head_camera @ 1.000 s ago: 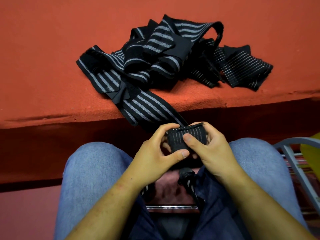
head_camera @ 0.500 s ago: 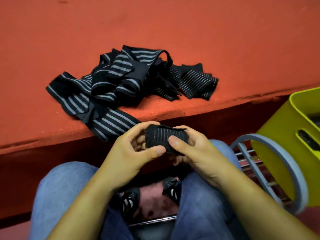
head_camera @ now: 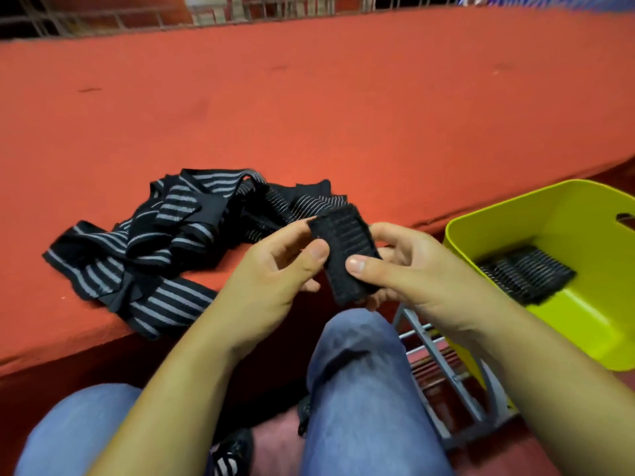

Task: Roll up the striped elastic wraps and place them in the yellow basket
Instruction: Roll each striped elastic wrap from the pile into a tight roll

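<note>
Right, the rolled wrap [head_camera: 345, 259] is up between both hands, a tight dark bundle standing nearly on end, with no strap trailing from it that I can see. The left hand [head_camera: 275, 269] pinches its near face under the thumb, fingers tucked behind. The right hand [head_camera: 412, 269] matches it from the other side, thumb flat and low on the roll, fingers curled round the back. So both are clamped on it, neither spread. The blur hides whether the tail end has fastened down.

By my reading, the step in hand is the finish and the drop. To do it well, press the tail flat across its full width before either thumb lifts, or the elastic may spring open. Then carry it in one hand, squeezing across the coil and not on its ends, so the turns cannot telescope.

Just right of the grip, the yellow basket [head_camera: 536, 214] sits open with one finished roll [head_camera: 525, 273] on its floor; set this one beside it, no tossing. Left of and beyond the grip, the unrolled striped wraps [head_camera: 165, 249] lie heaped near the lip of the red felt-covered ledge [head_camera: 343, 115]. Below the grip is a knee in blue jeans [head_camera: 354, 372], and under the right wrist a grey metal frame [head_camera: 446, 372]. No brand marks or writing can be read anywhere.
</note>
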`<state>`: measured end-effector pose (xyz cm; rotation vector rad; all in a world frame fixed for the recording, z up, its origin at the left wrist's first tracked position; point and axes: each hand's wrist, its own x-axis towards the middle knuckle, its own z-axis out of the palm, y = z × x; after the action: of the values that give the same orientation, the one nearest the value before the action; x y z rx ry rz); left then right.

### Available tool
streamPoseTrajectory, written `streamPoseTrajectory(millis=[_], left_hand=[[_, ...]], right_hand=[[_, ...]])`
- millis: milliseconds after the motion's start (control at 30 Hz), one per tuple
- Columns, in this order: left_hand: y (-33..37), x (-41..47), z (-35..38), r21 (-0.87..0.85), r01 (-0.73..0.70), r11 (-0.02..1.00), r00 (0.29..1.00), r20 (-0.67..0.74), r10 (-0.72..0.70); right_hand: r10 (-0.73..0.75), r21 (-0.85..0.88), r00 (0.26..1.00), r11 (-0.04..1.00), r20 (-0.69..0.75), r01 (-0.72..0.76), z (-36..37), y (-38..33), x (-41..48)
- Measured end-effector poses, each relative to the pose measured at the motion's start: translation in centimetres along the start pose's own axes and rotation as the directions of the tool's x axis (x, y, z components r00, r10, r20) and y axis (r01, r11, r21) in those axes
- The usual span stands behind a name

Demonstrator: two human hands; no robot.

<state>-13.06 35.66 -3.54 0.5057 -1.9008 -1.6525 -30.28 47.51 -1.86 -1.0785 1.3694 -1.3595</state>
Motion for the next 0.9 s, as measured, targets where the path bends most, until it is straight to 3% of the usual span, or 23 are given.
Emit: streamPoseTrajectory(millis=[333, 500, 600, 733, 900], left_hand=[[2.7, 5.7, 8.4, -0.008, -0.087, 0.996, 0.996, 0.000, 0.087], [2.4, 8.2, 12.0, -0.050, -0.106, 0.993, 0.994, 0.020, 0.107], [0.0, 8.8, 12.6, 0.165, -0.149, 0.975, 0.988, 0.065, 0.140], [-3.4, 8.3, 13.2, 0.487, -0.172, 0.856, 0.983, 0.141, 0.118], [-4.4, 7.8, 13.7, 0.563, -0.201, 0.802, 0.977, 0.172, 0.124]], right_hand=[[0.042, -0.106, 0.998, 0.994, 0.039, -0.037, -10.0, -5.8, -2.7], [0.175, -0.038, 0.981, 0.984, 0.083, -0.173, -14.3, -6.4, -3.3], [0.267, -0.131, 0.964, 0.956, 0.012, -0.263, -16.9, -4.9, -2.9], [0.418, -0.265, 0.884, 0.846, -0.209, -0.463, -20.2, -2.5, -2.0], [0.436, -0.526, 0.809, 0.615, -0.393, -0.587, -22.6, 0.8, 0.4]])
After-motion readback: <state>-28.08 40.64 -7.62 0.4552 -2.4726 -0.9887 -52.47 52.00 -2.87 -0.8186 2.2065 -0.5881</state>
